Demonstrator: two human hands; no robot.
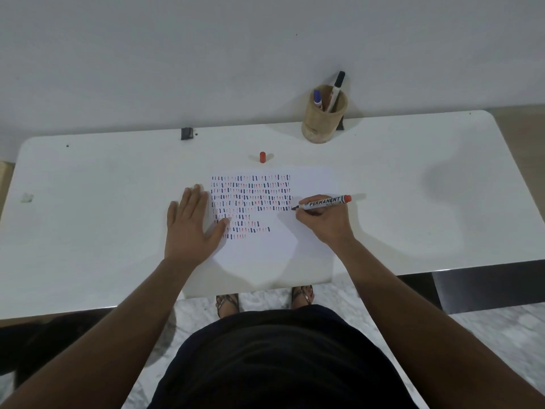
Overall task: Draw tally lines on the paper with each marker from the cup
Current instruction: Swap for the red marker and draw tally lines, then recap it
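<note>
White tabletop set against a pale wall, seen from above by a standing person. At centre lies the paper, its upper part filled with rows of short upright tally marks in dark and red ink; the lower rows run shorter and the bottom of the sheet is blank. The right hand clamps its fingers around a red permanent marker, uncapped, held nearly level with the tip pointing left and resting at or just above the right end of a middle row, close to the last marks there; whether the tip touches the sheet cannot be told. The left hand lies flat, fingers extended and slightly spread, pressing the left edge of the sheet, with the thumb over the first marks of the lower rows. Just beyond the far edge of the sheet a red cap stands upright, apart from the marker it presumably belongs to. Farther back and to the right, a wooden cup stands near the wall and holds a blue-capped marker and a black-capped marker, both leaning upright; a third item between them is too indistinct to name. Judged from the dark and red marks present, the work appears well advanced, with the red strokes in progress and free space remaining lower down.
</note>
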